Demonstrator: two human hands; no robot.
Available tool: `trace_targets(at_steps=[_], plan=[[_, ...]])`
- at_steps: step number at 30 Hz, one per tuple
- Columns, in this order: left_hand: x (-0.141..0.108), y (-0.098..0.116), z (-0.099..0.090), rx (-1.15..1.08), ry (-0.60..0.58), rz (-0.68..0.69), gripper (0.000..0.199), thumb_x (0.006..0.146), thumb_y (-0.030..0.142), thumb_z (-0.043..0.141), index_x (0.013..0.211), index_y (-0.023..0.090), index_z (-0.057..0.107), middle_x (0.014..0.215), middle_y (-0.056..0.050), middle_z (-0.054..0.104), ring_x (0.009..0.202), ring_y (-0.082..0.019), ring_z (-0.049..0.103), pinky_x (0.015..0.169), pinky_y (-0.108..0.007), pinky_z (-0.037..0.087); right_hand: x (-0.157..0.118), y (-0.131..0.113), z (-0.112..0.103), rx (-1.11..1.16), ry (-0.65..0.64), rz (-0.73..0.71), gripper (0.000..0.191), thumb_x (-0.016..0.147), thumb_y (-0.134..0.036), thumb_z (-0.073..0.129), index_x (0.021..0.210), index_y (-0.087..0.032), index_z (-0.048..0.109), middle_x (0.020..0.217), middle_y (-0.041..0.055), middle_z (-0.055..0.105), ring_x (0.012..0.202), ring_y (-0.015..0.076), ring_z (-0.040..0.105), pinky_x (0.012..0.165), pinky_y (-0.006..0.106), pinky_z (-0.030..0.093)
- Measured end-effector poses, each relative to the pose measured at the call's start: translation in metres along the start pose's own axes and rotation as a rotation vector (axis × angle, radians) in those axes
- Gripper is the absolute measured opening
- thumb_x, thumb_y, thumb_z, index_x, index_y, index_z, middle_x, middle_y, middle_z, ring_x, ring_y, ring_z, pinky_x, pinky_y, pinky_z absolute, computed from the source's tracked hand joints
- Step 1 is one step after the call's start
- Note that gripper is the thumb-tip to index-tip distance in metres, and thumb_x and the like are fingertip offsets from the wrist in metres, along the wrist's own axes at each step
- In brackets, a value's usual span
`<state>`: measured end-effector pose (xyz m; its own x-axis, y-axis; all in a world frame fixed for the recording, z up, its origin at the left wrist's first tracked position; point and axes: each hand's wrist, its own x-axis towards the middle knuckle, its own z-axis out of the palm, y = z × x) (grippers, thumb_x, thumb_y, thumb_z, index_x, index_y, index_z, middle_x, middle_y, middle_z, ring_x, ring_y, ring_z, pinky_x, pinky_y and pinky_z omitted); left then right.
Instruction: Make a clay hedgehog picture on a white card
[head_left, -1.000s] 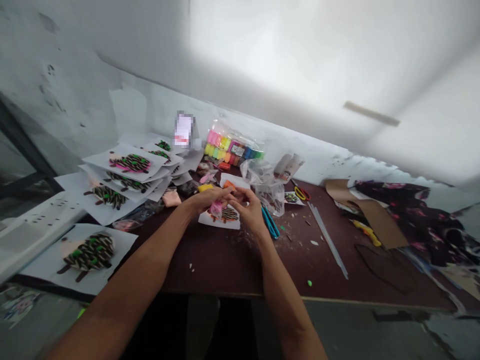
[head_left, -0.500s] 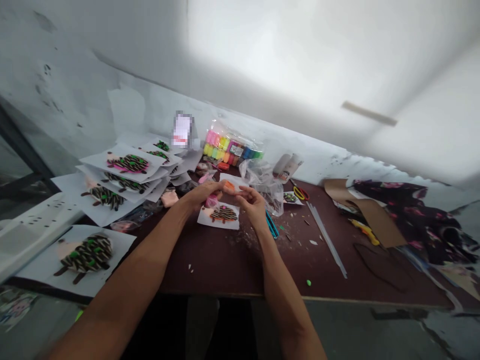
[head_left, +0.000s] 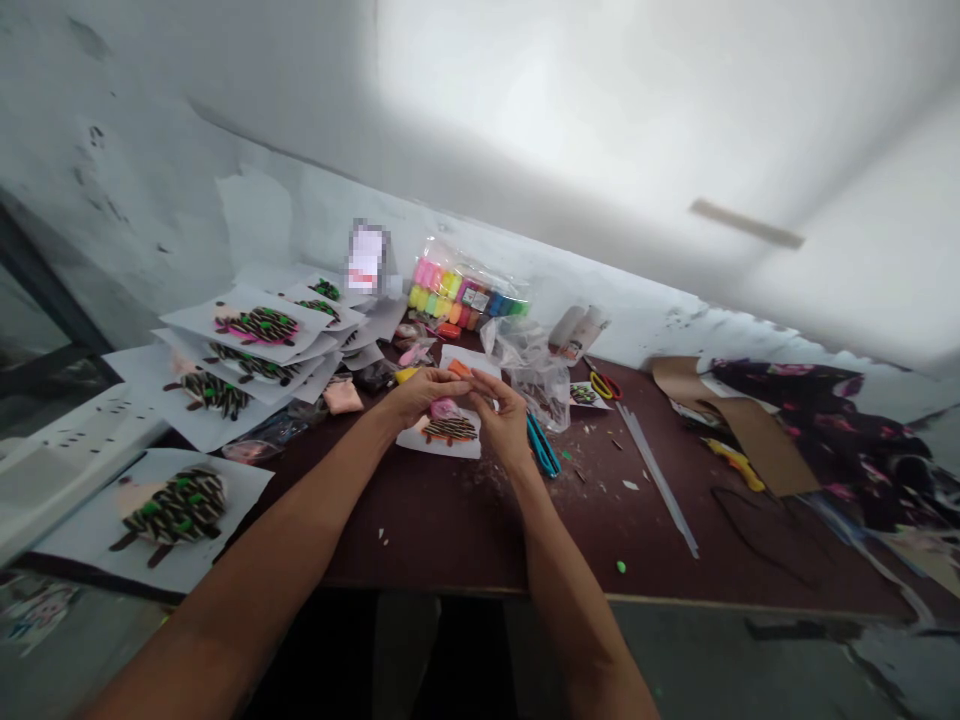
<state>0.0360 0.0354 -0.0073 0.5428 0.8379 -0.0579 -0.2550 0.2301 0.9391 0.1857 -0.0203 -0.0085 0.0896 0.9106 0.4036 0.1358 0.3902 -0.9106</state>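
My left hand (head_left: 427, 396) and my right hand (head_left: 501, 408) meet above the small hedgehog picture (head_left: 450, 430), fingertips pinched together. Whatever lies between the fingertips is too small to make out. Pink clay (head_left: 444, 408) shows just under my left hand. Orange clay (head_left: 459, 369) sits right behind the fingertips, near a white sheet. A bit of yellow (head_left: 406, 375) shows beside my left hand. To the right of my right wrist lies a teal cutter (head_left: 541, 446) on the table. My hands partly cover the top of the hedgehog picture.
Hedgehog pictures (head_left: 259, 325) are piled at the left, with a phone (head_left: 367, 256) behind. A clay pack (head_left: 469, 298) leans by the wall. Plastic bags (head_left: 551, 393), scissors (head_left: 604, 386), clear sticks (head_left: 660, 480), a yellow cutter (head_left: 735, 463) and cardboard (head_left: 772, 450) lie rightward on the table (head_left: 450, 540).
My hands have come closer together, and my right hand has shifted slightly left. The orange clay that was between my fingers now shows behind them. More yellow shows beside my left hand.
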Motion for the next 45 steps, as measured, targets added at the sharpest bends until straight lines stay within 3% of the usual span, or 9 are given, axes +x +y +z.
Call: trace_targets(at_steps=[5,11,15,25,31,36,42,45], plan=[[-0.002,0.003,0.000,0.147,-0.004,0.027,0.031,0.065,0.041,0.081,0.071,0.013,0.069,0.056,0.002,0.057,0.049,-0.006,0.043,0.044,-0.019,0.031,0.000,0.000,0.000,-0.056,0.083,-0.005,0.026,0.078,-0.035,0.073,0.102,-0.023,0.076,0.103,0.0049,0.077,0.097,0.0230,0.072,0.094,0.042,0.056],[-0.006,0.007,-0.001,0.237,-0.091,0.080,0.037,0.068,0.046,0.075,0.060,0.014,0.059,0.051,0.006,0.044,0.046,-0.005,0.032,0.043,-0.019,0.023,0.002,0.006,-0.002,-0.071,0.059,-0.003,0.013,0.078,-0.032,0.072,0.082,-0.022,0.077,0.093,0.0051,0.077,0.092,0.0224,0.069,0.090,0.039,0.053],[-0.008,0.009,-0.001,0.286,-0.144,0.090,0.046,0.072,0.050,0.071,0.052,0.016,0.049,0.049,0.006,0.037,0.045,-0.005,0.029,0.042,-0.020,0.022,0.001,0.004,-0.003,-0.106,0.046,-0.022,0.012,0.075,-0.032,0.074,0.078,-0.020,0.074,0.098,0.0058,0.075,0.090,0.0206,0.067,0.084,0.034,0.052],[-0.012,0.011,0.006,0.279,-0.199,0.037,0.049,0.080,0.057,0.066,0.058,0.016,0.050,0.051,0.004,0.040,0.044,-0.006,0.031,0.040,-0.020,0.022,0.007,0.010,-0.006,0.107,-0.050,0.144,0.053,0.061,-0.042,0.086,0.103,-0.024,0.059,0.101,0.0033,0.071,0.089,0.0178,0.067,0.086,0.034,0.054],[-0.009,0.010,0.001,0.198,-0.147,0.009,0.049,0.087,0.058,0.057,0.063,0.016,0.054,0.048,0.005,0.038,0.039,-0.005,0.024,0.037,-0.021,0.018,0.006,0.003,-0.007,0.046,-0.012,0.051,0.027,0.077,-0.044,0.074,0.091,-0.022,0.066,0.095,0.0039,0.072,0.090,0.0189,0.067,0.086,0.033,0.053],[-0.010,0.012,0.001,0.195,-0.185,-0.009,0.050,0.084,0.060,0.062,0.060,0.016,0.053,0.045,0.005,0.037,0.038,-0.005,0.025,0.036,-0.020,0.018,0.005,0.002,-0.005,-0.010,-0.057,-0.013,0.019,0.075,-0.039,0.074,0.077,-0.020,0.069,0.099,0.0056,0.073,0.096,0.0207,0.066,0.090,0.034,0.052],[-0.010,0.014,-0.001,0.143,-0.110,-0.001,0.051,0.087,0.060,0.057,0.071,0.012,0.064,0.046,0.005,0.037,0.038,-0.005,0.023,0.036,-0.020,0.016,0.003,0.000,-0.007,-0.155,0.024,-0.072,0.016,0.081,-0.036,0.069,0.079,-0.020,0.071,0.095,0.0060,0.073,0.090,0.0194,0.065,0.085,0.032,0.051],[-0.009,0.014,-0.002,0.145,-0.105,-0.013,0.052,0.083,0.061,0.062,0.061,0.014,0.059,0.045,0.005,0.037,0.038,-0.004,0.024,0.036,-0.020,0.017,0.001,-0.002,-0.006,-0.247,-0.003,-0.136,0.013,0.080,-0.033,0.071,0.084,-0.022,0.075,0.097,0.0057,0.073,0.092,0.0201,0.065,0.085,0.033,0.050]])
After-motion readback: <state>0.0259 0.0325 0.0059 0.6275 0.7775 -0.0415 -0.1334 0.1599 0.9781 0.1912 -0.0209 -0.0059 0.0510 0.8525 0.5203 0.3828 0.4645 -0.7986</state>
